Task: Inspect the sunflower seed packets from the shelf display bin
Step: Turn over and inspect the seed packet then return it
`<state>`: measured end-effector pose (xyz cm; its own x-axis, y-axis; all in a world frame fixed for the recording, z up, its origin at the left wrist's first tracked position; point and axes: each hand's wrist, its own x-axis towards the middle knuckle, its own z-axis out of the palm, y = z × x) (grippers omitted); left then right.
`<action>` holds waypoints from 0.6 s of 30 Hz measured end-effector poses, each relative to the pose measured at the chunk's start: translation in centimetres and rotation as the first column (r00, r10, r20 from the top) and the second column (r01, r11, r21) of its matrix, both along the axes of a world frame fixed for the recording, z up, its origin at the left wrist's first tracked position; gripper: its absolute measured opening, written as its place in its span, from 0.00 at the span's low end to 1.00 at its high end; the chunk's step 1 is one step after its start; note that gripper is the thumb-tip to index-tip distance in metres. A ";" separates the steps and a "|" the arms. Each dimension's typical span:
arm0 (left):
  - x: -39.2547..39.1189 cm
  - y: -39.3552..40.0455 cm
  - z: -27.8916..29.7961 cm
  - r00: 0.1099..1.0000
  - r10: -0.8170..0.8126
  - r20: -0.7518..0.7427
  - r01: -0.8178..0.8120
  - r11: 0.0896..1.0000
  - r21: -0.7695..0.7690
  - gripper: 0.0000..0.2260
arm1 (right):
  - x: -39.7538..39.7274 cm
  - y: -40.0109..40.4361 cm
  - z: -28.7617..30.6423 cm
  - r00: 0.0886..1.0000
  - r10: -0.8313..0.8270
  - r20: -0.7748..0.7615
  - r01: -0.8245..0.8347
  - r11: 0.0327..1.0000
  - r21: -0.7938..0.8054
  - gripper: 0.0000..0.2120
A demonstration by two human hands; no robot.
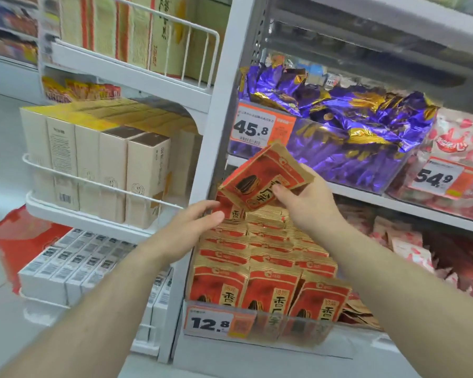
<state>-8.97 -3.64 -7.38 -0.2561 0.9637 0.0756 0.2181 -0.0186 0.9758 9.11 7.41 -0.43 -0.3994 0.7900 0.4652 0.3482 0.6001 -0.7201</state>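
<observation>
A red-and-gold sunflower seed packet point(260, 175) was held tilted above the display bin point(257, 331), pinched between thumb and curled fingers of the right hand point(303, 203). Rows of matching packets point(260, 271) were stacked upright in the bin. The left hand point(194, 225), fingers relaxed and together, was touching the rear packets.

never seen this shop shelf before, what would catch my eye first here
First, the red and gold sunflower seed packet held up tilted in the right hand at centre frame, above the packed bin of matching packets. The left hand reaches toward the bin's back row. Next, the shiny purple and gold wrappers heaped on the shelf above, behind the 45.8 price tag.
</observation>
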 end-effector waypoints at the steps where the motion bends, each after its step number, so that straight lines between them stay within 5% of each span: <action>1: -0.2 0.2 -0.2 1.000 0.001 0.012 -0.002 1.000 0.002 0.09 | -0.6 0.7 -0.5 1.000 -0.006 0.023 0.006 1.000 0.003 0.06; 12: -0.4 1.7 -1.5 0.998 0.067 -0.005 -0.067 0.997 -0.040 0.13 | -4.8 4.0 -2.9 0.969 -0.031 0.245 0.022 0.999 0.038 0.07; 18: -1.1 2.3 -1.8 0.985 0.025 -0.172 -0.036 0.997 -0.063 0.28 | -6.1 4.4 -3.7 0.859 -0.026 0.511 -0.027 0.995 0.096 0.08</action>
<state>-10.07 -1.37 -9.17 -0.2744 0.9599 0.0577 0.3812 0.0535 0.9230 3.02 11.85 -4.11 -0.6022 0.7515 0.2693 0.6511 0.6576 -0.3791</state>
